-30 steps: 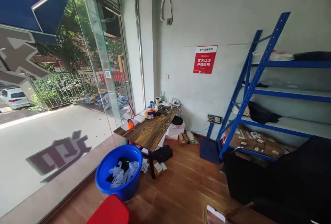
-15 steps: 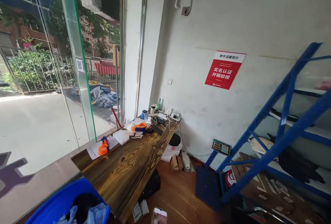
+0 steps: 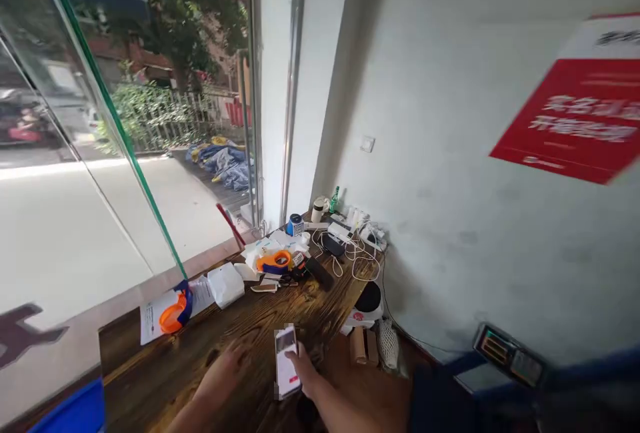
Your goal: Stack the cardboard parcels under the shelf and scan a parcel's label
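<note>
My right hand (image 3: 306,370) grips a smartphone (image 3: 287,370) by its right edge, the thumb lying over its lit, mostly white screen. The phone is held upright above the near part of the wooden table (image 3: 250,320). My left hand (image 3: 227,366) is over the table to the left of the phone, apart from it. Motion blurs its fingers, and no object shows in it. Beyond the hands, an orange and blue tape dispenser (image 3: 175,313) rests on a printed sheet (image 3: 150,323), beside a white packet (image 3: 226,284).
A second tape dispenser (image 3: 274,262), papers, a dark device (image 3: 319,273), tangled white cables (image 3: 365,270), a cup (image 3: 319,210) and a green bottle (image 3: 335,200) crowd the table's far end. Glass panes border the left side. A scale display (image 3: 510,353) stands right; a blue bin (image 3: 73,410) stands lower left.
The view has shifted right and closer to the table. The smartphone has risen from the bottom edge into fuller view, with my right hand on it. My left hand has come into view.
</note>
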The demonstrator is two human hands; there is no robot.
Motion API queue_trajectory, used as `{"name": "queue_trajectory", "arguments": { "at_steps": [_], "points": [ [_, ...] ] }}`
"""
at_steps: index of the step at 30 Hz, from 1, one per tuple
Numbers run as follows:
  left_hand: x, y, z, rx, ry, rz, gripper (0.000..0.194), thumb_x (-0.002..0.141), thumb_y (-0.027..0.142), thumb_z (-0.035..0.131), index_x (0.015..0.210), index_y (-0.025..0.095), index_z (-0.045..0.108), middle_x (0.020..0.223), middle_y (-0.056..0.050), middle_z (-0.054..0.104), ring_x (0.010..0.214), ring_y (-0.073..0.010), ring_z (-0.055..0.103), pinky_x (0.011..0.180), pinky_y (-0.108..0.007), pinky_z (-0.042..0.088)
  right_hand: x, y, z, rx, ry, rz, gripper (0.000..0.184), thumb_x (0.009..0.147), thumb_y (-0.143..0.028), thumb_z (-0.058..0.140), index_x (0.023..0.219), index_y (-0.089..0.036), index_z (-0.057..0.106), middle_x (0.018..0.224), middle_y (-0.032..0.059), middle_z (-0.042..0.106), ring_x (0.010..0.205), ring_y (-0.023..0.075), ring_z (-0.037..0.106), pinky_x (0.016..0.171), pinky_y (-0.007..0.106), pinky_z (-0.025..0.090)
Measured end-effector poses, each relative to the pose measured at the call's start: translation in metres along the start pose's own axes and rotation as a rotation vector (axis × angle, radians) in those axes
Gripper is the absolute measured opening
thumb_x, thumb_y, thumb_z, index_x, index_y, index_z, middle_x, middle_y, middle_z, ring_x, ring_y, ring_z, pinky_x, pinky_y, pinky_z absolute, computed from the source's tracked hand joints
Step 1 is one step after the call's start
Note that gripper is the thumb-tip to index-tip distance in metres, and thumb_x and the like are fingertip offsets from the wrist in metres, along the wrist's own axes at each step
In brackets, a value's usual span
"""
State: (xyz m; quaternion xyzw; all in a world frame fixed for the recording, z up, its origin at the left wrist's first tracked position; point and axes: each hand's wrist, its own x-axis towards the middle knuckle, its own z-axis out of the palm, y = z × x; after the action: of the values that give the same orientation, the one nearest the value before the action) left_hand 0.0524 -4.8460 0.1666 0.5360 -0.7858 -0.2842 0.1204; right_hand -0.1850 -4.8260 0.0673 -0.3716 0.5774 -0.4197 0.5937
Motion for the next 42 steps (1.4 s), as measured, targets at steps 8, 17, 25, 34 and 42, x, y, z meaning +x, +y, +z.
{"name": "queue_trajectory", "arguments": {
  "at_steps": [8, 17, 25, 34, 42],
  "points": [
    [0.266, 0.098, 0.013, 0.028, 0.092, -0.213, 0.032, 0.088, 0.018, 0.056, 0.119, 0.02, 0.063, 0.12, -0.009, 0.061, 0.112, -0.0218, 0.059, 0.097, -0.03, 0.043, 0.197, -0.083, -0.122, -0.485, -0.191, -0.139, 0.02, 0.062, -0.015, 0.061, 0.081, -0.018, 0.064, 0.074, 0.0033, 0.066, 0.074, 0.0215, 0.063, 0.079, 0.038, 0.052],
    [0.473, 0.097, 0.062, 0.14, 0.032, -0.381, 0.021, 0.094, 0.017, 0.053, 0.112, 0.013, 0.063, 0.124, -0.012, 0.06, 0.111, -0.0233, 0.058, 0.095, -0.038, 0.046, 0.384, -0.162, -0.19, -0.686, -0.269, -0.556, 0.074, 0.071, -0.01, 0.054, 0.144, -0.013, 0.039, 0.134, 0.016, 0.058, 0.126, 0.0277, 0.051, 0.11, 0.045, 0.041],
    [0.498, 0.09, 0.074, 0.16, 0.031, -0.443, 0.019, 0.091, 0.012, 0.052, 0.105, 0.013, 0.066, 0.118, -0.013, 0.06, 0.107, -0.0223, 0.058, 0.093, -0.036, 0.046, 0.405, -0.166, -0.192, -0.805, -0.329, -0.577, 0.062, 0.071, -0.004, 0.046, 0.132, -0.013, 0.052, 0.125, 0.0158, 0.065, 0.117, 0.0304, 0.058, 0.103, 0.049, 0.043],
    [0.506, 0.084, 0.081, 0.125, 0.06, -0.428, 0.009, 0.087, 0.014, 0.06, 0.094, 0.012, 0.066, 0.114, -0.01, 0.061, 0.106, -0.0213, 0.057, 0.096, -0.038, 0.046, 0.412, -0.167, -0.199, -0.757, -0.321, -0.608, 0.061, 0.072, -0.007, 0.048, 0.132, -0.016, 0.052, 0.124, 0.0101, 0.067, 0.12, 0.0266, 0.054, 0.105, 0.046, 0.043],
    [0.505, 0.087, 0.073, 0.1, 0.058, -0.423, 0.006, 0.089, 0.017, 0.061, 0.09, 0.013, 0.065, 0.112, -0.008, 0.062, 0.1, -0.0202, 0.058, 0.091, -0.039, 0.049, 0.406, -0.161, -0.198, -0.745, -0.334, -0.627, 0.059, 0.078, -0.019, 0.057, 0.136, -0.017, 0.048, 0.126, 0.0108, 0.064, 0.117, 0.0274, 0.054, 0.104, 0.046, 0.045]
  ]
}}
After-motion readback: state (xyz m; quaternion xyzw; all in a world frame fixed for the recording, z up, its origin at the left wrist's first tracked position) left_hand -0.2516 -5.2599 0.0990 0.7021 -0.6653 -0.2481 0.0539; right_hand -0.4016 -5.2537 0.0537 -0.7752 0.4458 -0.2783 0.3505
